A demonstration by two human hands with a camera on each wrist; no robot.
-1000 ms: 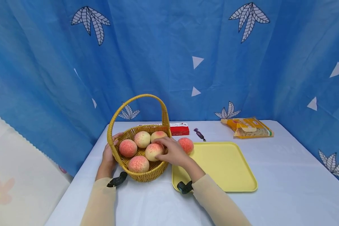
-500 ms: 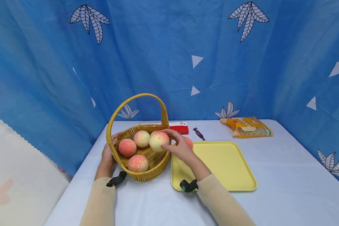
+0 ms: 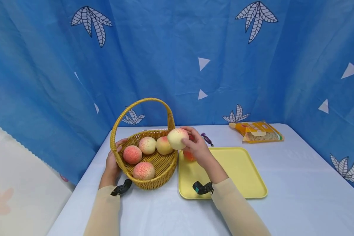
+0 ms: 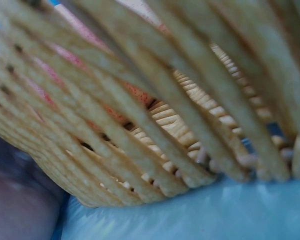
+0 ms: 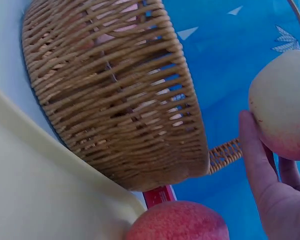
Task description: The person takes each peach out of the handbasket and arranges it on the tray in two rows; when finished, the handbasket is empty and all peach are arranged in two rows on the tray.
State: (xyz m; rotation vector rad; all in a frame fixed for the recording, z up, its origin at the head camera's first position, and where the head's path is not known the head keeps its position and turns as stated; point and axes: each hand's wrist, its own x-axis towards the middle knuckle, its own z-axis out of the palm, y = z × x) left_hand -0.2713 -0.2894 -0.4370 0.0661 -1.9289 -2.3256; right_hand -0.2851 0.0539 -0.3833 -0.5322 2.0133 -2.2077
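My right hand pinches a pale peach with a pink blush, raised over the right rim of the wicker basket. In the right wrist view, thumb and fingers hold this peach from below. My left hand rests against the basket's left outer side, its fingers reaching along the wall behind the handle. Inside the basket lie a red peach, a speckled peach, a cream peach and a yellowish peach. Another red peach sits at the tray's far left corner, mostly behind my right hand.
A yellow tray lies right of the basket. Behind it are a purple wrapped candy and an orange food packet. A red box stands behind the basket, mostly hidden. The basket's tall handle arches overhead.
My right hand has lifted the pale peach from among the others and carried it up and right to the basket's rim. The left hand and basket stay in place.
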